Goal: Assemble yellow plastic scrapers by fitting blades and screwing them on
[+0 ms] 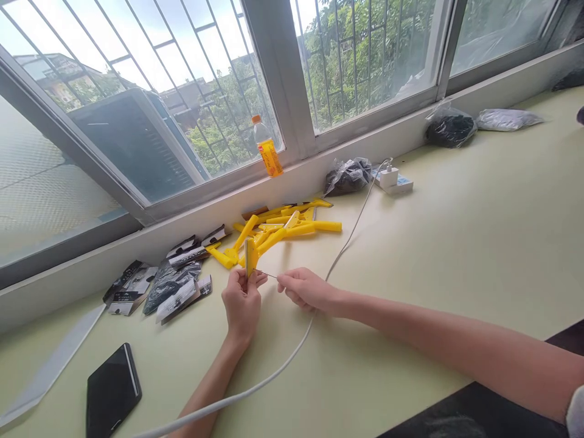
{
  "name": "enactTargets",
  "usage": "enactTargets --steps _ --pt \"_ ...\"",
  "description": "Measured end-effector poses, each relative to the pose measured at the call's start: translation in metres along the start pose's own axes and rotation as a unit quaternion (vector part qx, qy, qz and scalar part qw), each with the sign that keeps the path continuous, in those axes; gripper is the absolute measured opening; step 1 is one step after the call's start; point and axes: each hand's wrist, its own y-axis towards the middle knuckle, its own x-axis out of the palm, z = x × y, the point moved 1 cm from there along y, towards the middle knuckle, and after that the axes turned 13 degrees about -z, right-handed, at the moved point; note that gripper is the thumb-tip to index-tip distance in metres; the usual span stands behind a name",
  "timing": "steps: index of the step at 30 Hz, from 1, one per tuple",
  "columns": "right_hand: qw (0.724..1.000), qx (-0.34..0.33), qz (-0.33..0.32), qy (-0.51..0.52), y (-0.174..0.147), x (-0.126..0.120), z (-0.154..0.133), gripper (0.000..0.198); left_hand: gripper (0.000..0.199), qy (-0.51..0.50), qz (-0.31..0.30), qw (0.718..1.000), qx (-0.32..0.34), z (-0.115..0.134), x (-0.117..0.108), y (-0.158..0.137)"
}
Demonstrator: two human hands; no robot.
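Note:
My left hand (243, 301) is closed around the lower end of a yellow scraper (250, 254), which stands upright with its flat head up. Between my hands runs a thin metal rod (268, 274), one end at the scraper's base and the other in the pinched fingers of my right hand (305, 288). The rod's tip and the part inside my right hand are hidden, so its exact kind is unclear. Just beyond lies a loose pile of yellow scrapers (301, 230), handles crossing one another.
Packets with black-and-white cards (180, 283) lie left of the pile. A phone (113, 389) rests at front left. A white cable (292, 356) crosses the table to a charger (389, 177). Bagged black items (349, 176) and an orange-capped bottle (269, 152) are by the window.

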Motion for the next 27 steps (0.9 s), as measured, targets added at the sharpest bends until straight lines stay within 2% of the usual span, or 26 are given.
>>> enactTargets --steps 4,6,7,9,11,14,16,17,18,20,22,23,25,27 --pt "0.992 0.015 -0.077 0.104 0.0 0.001 -0.003 0.029 0.025 0.016 0.03 0.999 0.021 0.001 -0.001 0.001" --pt "0.992 0.008 -0.045 0.116 0.0 0.003 -0.003 0.026 0.023 0.031 0.032 0.999 0.029 0.002 0.001 0.001" --pt "0.996 -0.005 -0.01 0.086 0.0 0.005 -0.002 0.025 0.023 0.036 0.029 0.999 0.03 0.003 0.002 0.0" --pt "0.994 -0.043 0.072 -0.066 0.0 0.007 -0.001 0.022 0.023 0.03 0.021 0.999 0.027 0.005 0.004 -0.002" --pt "0.953 -0.063 0.122 -0.269 -0.001 0.007 0.002 0.02 0.025 0.005 0.017 1.0 0.023 0.007 0.007 -0.004" --pt "0.865 -0.048 0.114 -0.487 -0.001 0.005 0.005 0.018 0.027 -0.031 0.015 0.999 0.015 0.011 0.009 -0.006" --pt "0.836 -0.048 0.089 -0.539 -0.001 0.004 0.006 0.017 0.027 -0.04 0.017 0.999 0.009 0.013 0.009 -0.007" --pt "0.835 -0.053 0.084 -0.541 -0.001 0.004 0.006 0.018 0.027 -0.038 0.02 0.999 0.005 0.013 0.009 -0.007" --pt "0.844 -0.06 0.087 -0.526 -0.001 0.005 0.005 0.017 0.026 -0.033 0.023 0.999 0.002 0.014 0.008 -0.007" --pt "0.894 -0.079 0.107 -0.427 -0.001 0.007 0.001 0.016 0.024 -0.017 0.026 1.0 -0.001 0.014 0.007 -0.007" --pt "0.963 -0.073 0.107 -0.235 -0.002 0.007 -0.003 0.026 0.023 0.001 0.024 1.0 -0.001 0.015 0.007 -0.007" --pt "0.984 -0.058 0.094 -0.137 -0.002 0.006 -0.005 0.029 0.023 0.008 0.022 1.0 0.001 0.015 0.007 -0.007" --pt "0.999 -0.011 0.033 0.029 -0.002 0.002 -0.009 0.029 0.023 0.018 0.021 1.0 0.006 0.015 0.007 -0.007" --pt "0.988 0.028 -0.041 0.144 -0.002 -0.003 -0.012 0.027 0.023 0.023 0.018 0.999 0.013 0.015 0.008 -0.007"
